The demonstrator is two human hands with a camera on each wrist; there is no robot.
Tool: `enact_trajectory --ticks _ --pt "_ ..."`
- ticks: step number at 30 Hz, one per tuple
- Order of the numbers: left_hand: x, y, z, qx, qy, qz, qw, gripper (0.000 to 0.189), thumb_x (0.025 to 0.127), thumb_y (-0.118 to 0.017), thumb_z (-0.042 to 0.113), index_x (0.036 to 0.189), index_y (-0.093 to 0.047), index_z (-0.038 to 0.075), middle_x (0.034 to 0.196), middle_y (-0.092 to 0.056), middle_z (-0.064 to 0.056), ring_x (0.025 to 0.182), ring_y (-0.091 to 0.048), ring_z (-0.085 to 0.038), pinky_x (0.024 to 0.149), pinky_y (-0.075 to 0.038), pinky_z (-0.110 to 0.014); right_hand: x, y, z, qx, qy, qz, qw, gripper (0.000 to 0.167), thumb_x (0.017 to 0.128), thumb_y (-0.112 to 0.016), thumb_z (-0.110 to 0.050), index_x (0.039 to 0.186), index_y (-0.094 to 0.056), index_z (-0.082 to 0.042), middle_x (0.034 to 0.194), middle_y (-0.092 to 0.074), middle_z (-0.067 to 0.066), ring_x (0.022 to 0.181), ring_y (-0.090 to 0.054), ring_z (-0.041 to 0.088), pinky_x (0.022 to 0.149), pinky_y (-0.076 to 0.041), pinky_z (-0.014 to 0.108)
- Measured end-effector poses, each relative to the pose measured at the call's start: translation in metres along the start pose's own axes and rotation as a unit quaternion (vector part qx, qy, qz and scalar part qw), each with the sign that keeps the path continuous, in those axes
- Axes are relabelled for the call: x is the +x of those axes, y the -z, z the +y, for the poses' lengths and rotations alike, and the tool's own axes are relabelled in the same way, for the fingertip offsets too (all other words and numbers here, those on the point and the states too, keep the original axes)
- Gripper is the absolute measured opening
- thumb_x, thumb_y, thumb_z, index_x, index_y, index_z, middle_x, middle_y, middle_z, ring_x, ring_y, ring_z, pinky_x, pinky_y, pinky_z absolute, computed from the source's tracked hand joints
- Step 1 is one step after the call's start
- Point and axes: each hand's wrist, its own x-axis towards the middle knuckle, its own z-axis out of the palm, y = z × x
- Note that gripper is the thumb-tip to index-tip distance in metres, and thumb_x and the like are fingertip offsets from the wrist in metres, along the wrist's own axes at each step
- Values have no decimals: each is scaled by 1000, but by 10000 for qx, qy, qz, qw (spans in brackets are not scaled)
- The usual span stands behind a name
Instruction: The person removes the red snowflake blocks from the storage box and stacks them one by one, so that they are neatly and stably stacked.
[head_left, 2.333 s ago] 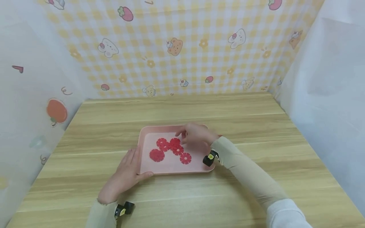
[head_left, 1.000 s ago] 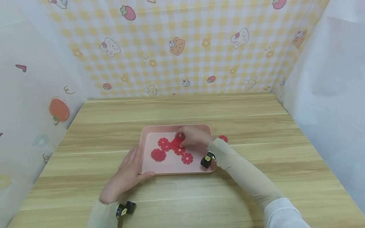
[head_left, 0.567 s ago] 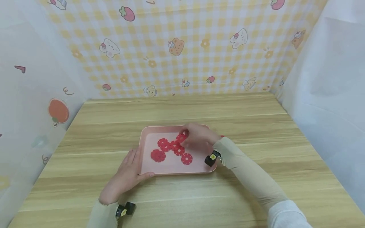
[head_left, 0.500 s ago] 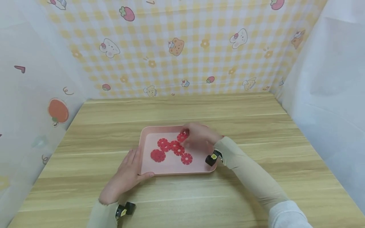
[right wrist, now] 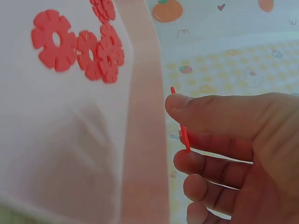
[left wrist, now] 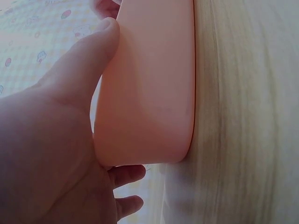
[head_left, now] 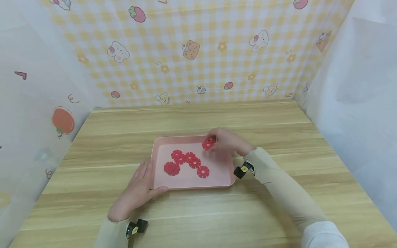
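I have the left hand [head_left: 138, 186] at the tray [head_left: 186, 183], fingers spread around its corner. Right of them, most red discs [head_left: 194, 163] lie inside; I judge much remains. My right hand's [head_left: 226, 140] fingers pinch the held disc [head_left: 207, 144]: round, no long axis, broadside in the head view, edge-on in the right wrist view. Right of those fingers, one loose disc [head_left: 240, 153], partly hidden, is already out on the tabletop [head_left: 273, 131].

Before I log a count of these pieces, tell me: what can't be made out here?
Number in the red stack: head view, upper pieces cover lower ones.
Most of the outer red piece beyond the tray: head view, hidden by the right arm.
Face of the held red piece: right wrist view, edge-on, partly covered by the right hand.
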Motion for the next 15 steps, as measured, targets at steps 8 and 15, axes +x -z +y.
enact_trajectory --ticks 8,15 --pt "1 -1 0 -9 -1 -10 10000 109 79 -72 50 147 -12 -11 151 -20 -31 139 -17 -49 114 -14 -60 -20 17 17 -100 -115 318 9994 34 79 -77 -17 111 -68 -10 95 -63 2 87 -54 20 75 -49 31" --pt "2 0 0 -31 29 -43 10000 109 79 -71 52 148 -13 -10 152 -20 -31 139 -16 -49 114 -14 -60 -37 27 33 15 -367 443 9983 36 79 -78 -15 112 -67 -7 96 -63 6 89 -54 24 79 -49 34"
